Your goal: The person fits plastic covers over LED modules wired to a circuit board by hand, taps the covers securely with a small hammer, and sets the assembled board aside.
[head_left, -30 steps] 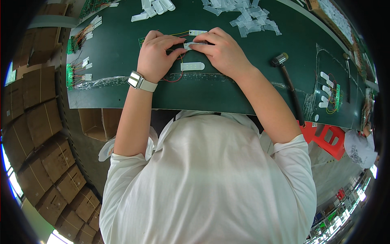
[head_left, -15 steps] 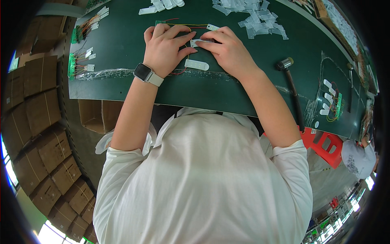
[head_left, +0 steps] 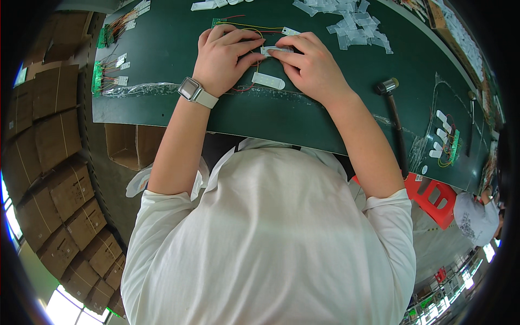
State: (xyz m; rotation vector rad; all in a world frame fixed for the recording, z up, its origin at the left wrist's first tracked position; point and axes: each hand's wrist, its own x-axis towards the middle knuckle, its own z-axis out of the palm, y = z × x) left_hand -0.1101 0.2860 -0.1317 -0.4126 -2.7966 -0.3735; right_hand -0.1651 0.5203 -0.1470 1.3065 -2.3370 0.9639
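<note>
Both hands meet over the dark green tabletop [head_left: 233, 115], around a small white LED board [head_left: 276, 51] that seems partly inside a clear sleeve. My left hand [head_left: 227, 57] curls its thumb and forefinger at the board's left end, near thin wires. From the other side, my right hand [head_left: 315, 64] pinches the board. Closer to me lies a white round-ended LED strip [head_left: 268, 80] on its wires. Beyond the fingers another white LED board [head_left: 290, 31] hangs on red and yellow wires from a green circuit board [head_left: 217, 22], partly hidden by my left hand.
Clear plastic pieces [head_left: 355, 27] are heaped at the back. Wired circuit boards [head_left: 98, 78] sit at the left; another [head_left: 454, 147] is at the right. A hammer [head_left: 394, 116] lies beside my right forearm. Cardboard boxes [head_left: 57, 122], a red stool [head_left: 433, 197] and another person [head_left: 476, 216] surround the table.
The view has shifted slightly. My hands stay at the same small LED board, and my right fingers have changed their bend a little.
</note>
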